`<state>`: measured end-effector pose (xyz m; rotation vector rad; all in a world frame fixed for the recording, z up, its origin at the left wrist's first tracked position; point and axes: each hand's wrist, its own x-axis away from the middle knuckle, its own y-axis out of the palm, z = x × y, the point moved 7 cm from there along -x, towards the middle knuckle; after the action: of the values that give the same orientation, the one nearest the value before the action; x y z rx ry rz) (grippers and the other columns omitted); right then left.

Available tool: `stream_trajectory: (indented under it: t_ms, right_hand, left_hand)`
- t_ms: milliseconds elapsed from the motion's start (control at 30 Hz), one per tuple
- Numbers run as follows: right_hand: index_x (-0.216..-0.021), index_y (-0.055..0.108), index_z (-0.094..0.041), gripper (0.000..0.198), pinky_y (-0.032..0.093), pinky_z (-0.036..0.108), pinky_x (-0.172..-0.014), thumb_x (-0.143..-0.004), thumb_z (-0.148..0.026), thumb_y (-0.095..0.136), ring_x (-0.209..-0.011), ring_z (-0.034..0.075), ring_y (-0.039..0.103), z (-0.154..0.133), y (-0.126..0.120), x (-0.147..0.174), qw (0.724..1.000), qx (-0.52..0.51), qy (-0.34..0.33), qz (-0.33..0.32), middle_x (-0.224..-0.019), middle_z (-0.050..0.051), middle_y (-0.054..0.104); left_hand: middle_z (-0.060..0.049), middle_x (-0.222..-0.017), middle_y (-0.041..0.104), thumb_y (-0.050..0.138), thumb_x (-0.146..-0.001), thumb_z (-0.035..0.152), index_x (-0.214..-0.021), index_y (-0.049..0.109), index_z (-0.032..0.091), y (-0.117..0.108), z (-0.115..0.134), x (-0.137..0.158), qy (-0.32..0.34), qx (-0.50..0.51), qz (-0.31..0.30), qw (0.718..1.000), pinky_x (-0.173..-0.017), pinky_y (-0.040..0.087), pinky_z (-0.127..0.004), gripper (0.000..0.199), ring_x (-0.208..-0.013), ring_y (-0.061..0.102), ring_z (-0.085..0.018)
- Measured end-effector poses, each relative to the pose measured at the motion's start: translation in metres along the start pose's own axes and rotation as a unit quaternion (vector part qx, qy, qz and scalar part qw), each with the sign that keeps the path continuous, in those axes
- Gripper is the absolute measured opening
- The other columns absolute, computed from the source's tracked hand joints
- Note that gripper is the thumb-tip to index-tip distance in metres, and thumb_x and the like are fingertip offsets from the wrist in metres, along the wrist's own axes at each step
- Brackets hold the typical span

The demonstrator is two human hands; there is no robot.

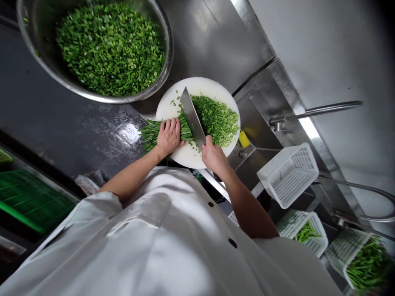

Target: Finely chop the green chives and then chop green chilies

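Note:
A bunch of long green chives [149, 133] lies across a round white cutting board [182, 159], its left end sticking out past the edge. My left hand [169, 133] presses down on the bunch with curled fingers. In my right hand [214, 154] is the handle of a cleaver [193, 117], fingers wrapped round it. The broad blade stands at the cut end of the bunch, just right of my left fingers. Chopped chives [216, 119] are heaped on the board to the blade's right, and a few bits lie scattered to its left.
A large metal bowl [169, 53] of chopped greens stands beyond the board at upper left. Right of the board are a sink [254, 119], a yellow sponge [243, 139], a faucet [314, 112] and a white basket [288, 174]. More baskets with greens sit at lower right; a green crate [33, 197] is at left.

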<state>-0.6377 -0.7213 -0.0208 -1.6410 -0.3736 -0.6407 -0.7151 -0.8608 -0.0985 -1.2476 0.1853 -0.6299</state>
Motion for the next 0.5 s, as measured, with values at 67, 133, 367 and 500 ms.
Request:
stream_trajectory:
  t_ms: [67, 133, 367, 500]
  right_hand:
    - [-0.136, 0.041, -0.012, 0.035, 0.047, 0.036, -0.073, -0.106, -0.026, 0.03, -0.092, 0.034, 0.071, 0.008, -0.009, 0.025, 1.0, 0.007, 0.003, -0.022, -0.096, 0.019, 0.073]
    - [-0.133, 0.043, -0.013, 0.032, 0.047, 0.035, -0.072, -0.106, -0.026, 0.032, -0.09, 0.034, 0.071, 0.012, -0.009, 0.037, 0.999, 0.01, 0.004, -0.049, -0.094, 0.018, 0.073]
    - [-0.137, 0.04, -0.01, 0.034, 0.048, 0.036, -0.08, -0.107, -0.023, 0.028, -0.101, 0.032, 0.07, -0.01, 0.023, -0.029, 1.0, -0.025, -0.005, -0.006, -0.11, 0.022, 0.073]
    - [-0.138, 0.04, -0.01, 0.036, 0.048, 0.036, -0.079, -0.107, -0.026, 0.029, -0.097, 0.033, 0.071, -0.009, 0.015, -0.027, 1.0, -0.023, -0.009, 0.015, -0.106, 0.021, 0.073]
  left_hand:
    - [-0.03, -0.16, 0.036, 0.054, -0.09, 0.049, -0.159, 0.026, -0.005, 0.0, 0.0, 0.0, 0.002, -0.003, 0.003, 1.0, -0.122, 0.02, -0.053, 0.093, -0.148, 0.033, -0.044]
    - [-0.031, -0.16, 0.036, 0.054, -0.089, 0.049, -0.159, 0.026, -0.006, 0.0, 0.0, 0.0, 0.003, -0.003, 0.002, 1.0, -0.122, 0.02, -0.053, 0.093, -0.147, 0.033, -0.044]
    - [-0.031, -0.159, 0.037, 0.051, -0.092, 0.049, -0.159, 0.025, -0.006, -0.003, 0.002, 0.0, 0.0, 0.0, 0.0, 1.0, -0.122, 0.02, -0.054, 0.091, -0.147, 0.033, -0.044]
    - [-0.032, -0.157, 0.039, 0.052, -0.091, 0.055, -0.159, 0.023, -0.008, -0.009, 0.001, 0.005, -0.015, -0.019, 0.014, 1.0, -0.124, 0.016, -0.056, 0.097, -0.147, 0.033, -0.045]
